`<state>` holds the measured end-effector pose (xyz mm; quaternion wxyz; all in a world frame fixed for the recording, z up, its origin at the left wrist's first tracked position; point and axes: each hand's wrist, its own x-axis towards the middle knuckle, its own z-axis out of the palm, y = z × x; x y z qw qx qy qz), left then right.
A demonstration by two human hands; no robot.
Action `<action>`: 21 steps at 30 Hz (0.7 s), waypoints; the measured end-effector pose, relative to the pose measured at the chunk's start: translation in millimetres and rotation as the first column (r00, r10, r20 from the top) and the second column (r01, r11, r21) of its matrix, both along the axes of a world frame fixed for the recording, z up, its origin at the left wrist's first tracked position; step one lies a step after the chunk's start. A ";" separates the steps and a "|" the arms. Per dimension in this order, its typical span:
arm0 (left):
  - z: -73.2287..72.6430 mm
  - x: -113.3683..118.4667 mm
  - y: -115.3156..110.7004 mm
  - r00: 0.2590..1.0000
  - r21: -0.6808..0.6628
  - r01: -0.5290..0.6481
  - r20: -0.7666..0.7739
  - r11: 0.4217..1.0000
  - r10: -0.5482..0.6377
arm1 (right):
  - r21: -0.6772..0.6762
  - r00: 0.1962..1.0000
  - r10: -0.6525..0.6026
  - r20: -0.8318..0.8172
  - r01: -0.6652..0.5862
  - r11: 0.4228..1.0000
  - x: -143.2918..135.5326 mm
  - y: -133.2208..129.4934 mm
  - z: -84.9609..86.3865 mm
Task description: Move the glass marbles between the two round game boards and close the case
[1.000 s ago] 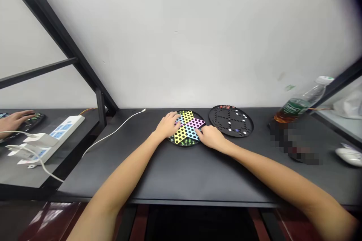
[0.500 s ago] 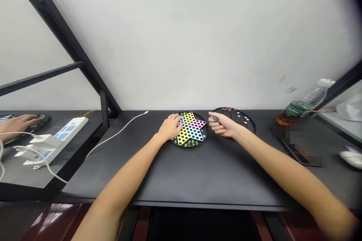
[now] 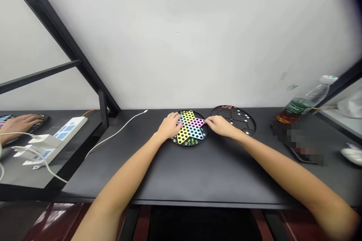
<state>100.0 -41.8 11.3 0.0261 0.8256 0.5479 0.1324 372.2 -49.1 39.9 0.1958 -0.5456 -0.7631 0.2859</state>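
A round black Chinese checkers board [image 3: 185, 134] with a yellow, pink and light-blue star full of holes lies on the dark desk. My left hand [image 3: 169, 125] lies flat over its left side, fingers stretched out. My right hand [image 3: 219, 124] is palm down at the board's right rim, its fingertips together by the tip of the pink point. Its fingers are curled, hiding the blue marbles seen in it earlier. Green marbles [image 3: 190, 141] sit in the rim compartment nearest me. Bluish marbles [image 3: 204, 134] lie in the lower-right one.
A second round black board [image 3: 251, 122] with red and white marbles stands behind my right hand. A tilted drink bottle [image 3: 299, 105] and a white mouse [image 3: 352, 155] are at right. At left are a white cable [image 3: 118, 130], a power strip [image 3: 66, 131] and another person's hand [image 3: 24, 123].
My right hand has turned from palm up, with blue marbles showing in its curled fingers, to palm down and moved left to the board's rim. My left hand stays put.
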 end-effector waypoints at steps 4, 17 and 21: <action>1.4 0.9 -0.8 1.000 -0.009 -0.005 0.000 1.000 0.005 | 0.095 0.906 0.098 0.412 -0.150 0.984 -9.9 -16.3 7.4; 1.1 0.4 -0.1 1.000 -0.004 -0.001 -0.001 1.000 0.001 | 0.016 0.895 0.159 0.416 -0.182 0.983 -21.1 -19.9 6.4; -0.1 -0.6 0.5 1.000 -0.004 -0.004 0.000 1.000 0.004 | -0.276 0.958 0.151 -0.245 -0.218 0.936 10.5 0.4 22.6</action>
